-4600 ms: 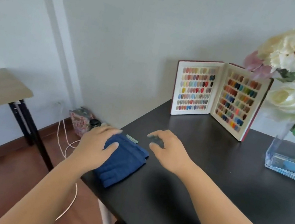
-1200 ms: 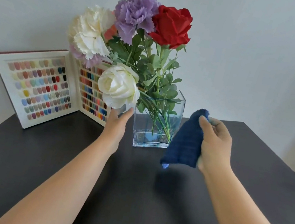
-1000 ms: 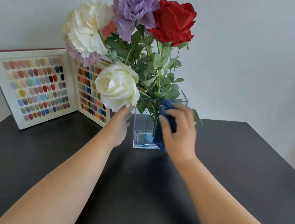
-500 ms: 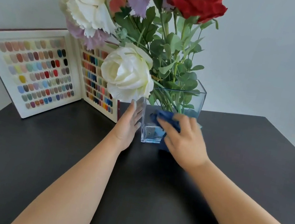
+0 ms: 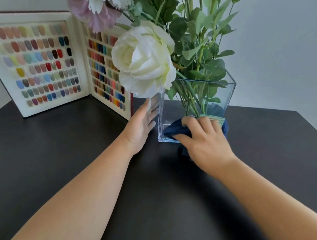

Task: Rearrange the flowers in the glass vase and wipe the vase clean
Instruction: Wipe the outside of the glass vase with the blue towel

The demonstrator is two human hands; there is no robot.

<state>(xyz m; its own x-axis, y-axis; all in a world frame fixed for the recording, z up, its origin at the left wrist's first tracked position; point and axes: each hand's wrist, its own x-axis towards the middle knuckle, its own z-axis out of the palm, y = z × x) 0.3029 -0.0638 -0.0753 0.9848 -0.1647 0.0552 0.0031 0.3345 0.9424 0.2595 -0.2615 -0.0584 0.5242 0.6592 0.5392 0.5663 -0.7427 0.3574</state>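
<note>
**Wiping low on the vase front, left hand bracing**

Head view: Square glass vase (image 5: 197,97) stands upright on the black desk (image 5: 139,201), long axis vertical, w/ artificial flowers (image 5: 142,60) fanning up and left out of it; stems cross inside the glass. All places below are given relative to the vase.

Right hand (image 5: 202,140) is at the near face, low down by the base, fingers curled round a bunched dark blue cloth (image 5: 175,128) and pressing it on the glass. Part of the cloth shows past the right near corner. Left hand (image 5: 142,121) sits at the left wall, fingers straight and fairly flat vs the glass, holding nothing — looks like a brace, tho exact contact is hard to tell thru the reflection.

Behind-left of the vase: an open nail colour swatch book (image 5: 43,61), standing, just beside the blooms but apart from the glass.

Key relation: unwiped glass lies up from the right hand, along the vase's tall axis, so a next stroke prob. runs upward; the right hand is on it, left only steadies. Risk: the top-heavy bunch leans left, so a sideways push could tip it. Far faces prob. not yet done.
</note>
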